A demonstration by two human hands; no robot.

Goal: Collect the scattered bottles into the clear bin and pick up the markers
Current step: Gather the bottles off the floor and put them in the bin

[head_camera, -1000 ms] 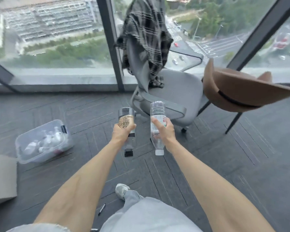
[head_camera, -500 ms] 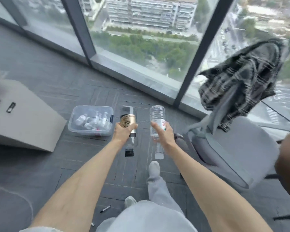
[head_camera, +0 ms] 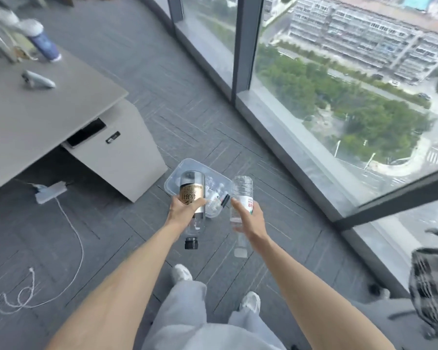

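My left hand (head_camera: 183, 210) grips a clear bottle with a gold label (head_camera: 192, 195), held upside down with its black cap toward me. A clear water bottle with a white and red label (head_camera: 242, 190) is gripped the same way in my right hand (head_camera: 249, 218), white cap pointing down. Just beyond both hands, the clear bin (head_camera: 173, 178) sits on the grey carpet with several small bottles inside. Both held bottles partly cover the bin. I see no markers on the floor.
A grey desk (head_camera: 36, 114) with a drawer cabinet (head_camera: 122, 152) stands at left, a power strip (head_camera: 49, 192) and white cable (head_camera: 68, 238) on the floor below it. Floor-to-ceiling windows (head_camera: 339, 97) run along the right. A grey chair with a plaid shirt (head_camera: 430, 281) is at lower right.
My view has swung left and I have stepped toward the bin, which now lies directly ahead of my hands. Both hands still hold their bottles upside down.
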